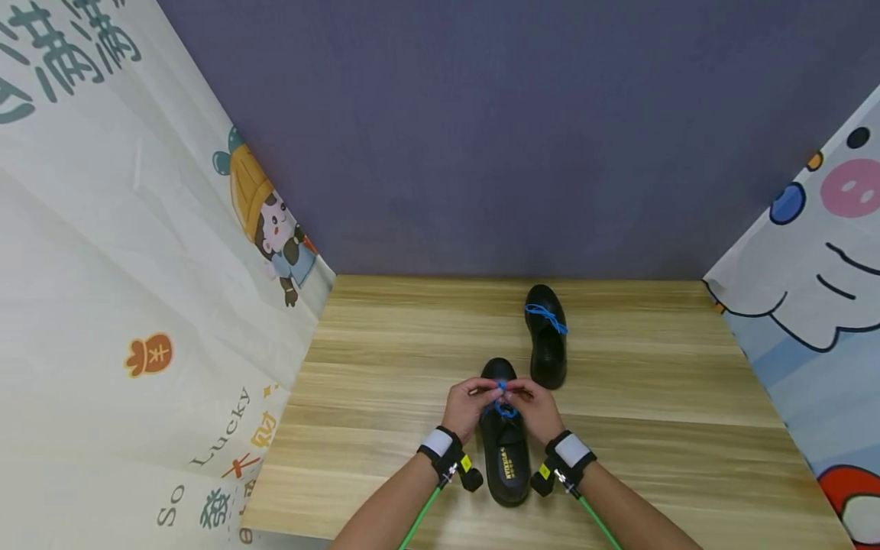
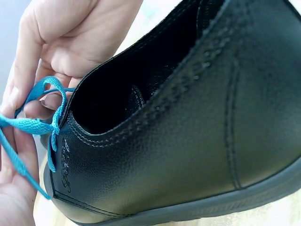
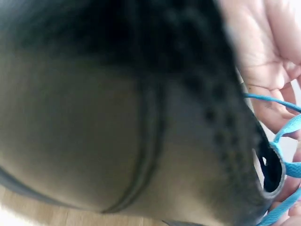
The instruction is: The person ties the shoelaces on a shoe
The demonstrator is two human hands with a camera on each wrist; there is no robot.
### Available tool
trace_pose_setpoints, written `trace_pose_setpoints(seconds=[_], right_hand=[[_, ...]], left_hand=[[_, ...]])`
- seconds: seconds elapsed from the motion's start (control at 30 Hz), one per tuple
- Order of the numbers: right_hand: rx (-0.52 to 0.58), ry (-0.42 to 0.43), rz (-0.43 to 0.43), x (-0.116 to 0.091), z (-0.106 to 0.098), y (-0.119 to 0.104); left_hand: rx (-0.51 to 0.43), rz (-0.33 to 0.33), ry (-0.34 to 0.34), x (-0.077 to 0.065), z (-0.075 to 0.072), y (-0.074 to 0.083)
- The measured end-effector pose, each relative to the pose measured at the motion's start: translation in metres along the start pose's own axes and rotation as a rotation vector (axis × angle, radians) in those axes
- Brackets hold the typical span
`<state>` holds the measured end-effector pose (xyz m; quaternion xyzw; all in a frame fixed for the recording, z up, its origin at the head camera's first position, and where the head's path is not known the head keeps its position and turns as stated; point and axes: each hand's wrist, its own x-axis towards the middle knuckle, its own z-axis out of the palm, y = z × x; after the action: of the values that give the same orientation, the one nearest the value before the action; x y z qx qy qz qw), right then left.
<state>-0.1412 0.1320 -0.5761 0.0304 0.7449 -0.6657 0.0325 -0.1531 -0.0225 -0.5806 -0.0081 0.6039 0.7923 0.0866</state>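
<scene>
A black leather shoe (image 1: 496, 439) with a bright blue lace (image 1: 506, 411) lies on the wooden surface, toe pointing away from me. Over its front, my left hand (image 1: 469, 405) and right hand (image 1: 538, 411) meet, fingertips close together, each pinching part of the lace. The left wrist view shows the lace (image 2: 28, 125) looped and crossed between the fingers, just beyond the shoe's dark opening. In the right wrist view the blurred side of the shoe (image 3: 94, 136) fills most of the picture, and strands of lace (image 3: 294, 127) run between the fingers at the right edge.
The matching black shoe (image 1: 548, 359), its blue lace tied in a bow, lies farther off, slightly right. Behind the wood-grain board (image 1: 399, 336) rises a dark grey-blue panel (image 1: 481, 137). Printed white cloths flank it at left (image 1: 89, 267) and right (image 1: 791, 267).
</scene>
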Motion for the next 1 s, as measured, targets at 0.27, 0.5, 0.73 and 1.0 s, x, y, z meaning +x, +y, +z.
trace_pose_setpoints(seconds=[0.27,0.5,0.73,1.0], right_hand=[[-0.063,-0.054,-0.219,-0.002,0.001,0.002],[-0.283,-0.034,-0.412,-0.002,-0.003,0.006],[-0.34,-0.047,-0.51,-0.003,-0.005,0.007],[-0.409,-0.019,-0.561,-0.002,-0.005,0.01]], left_hand=[[0.077,-0.019,0.082,-0.004,0.005,0.009],[0.158,-0.064,0.109,-0.004,0.007,0.01],[0.16,-0.087,0.116,-0.002,0.008,0.007],[0.191,-0.073,0.134,-0.001,0.009,0.006]])
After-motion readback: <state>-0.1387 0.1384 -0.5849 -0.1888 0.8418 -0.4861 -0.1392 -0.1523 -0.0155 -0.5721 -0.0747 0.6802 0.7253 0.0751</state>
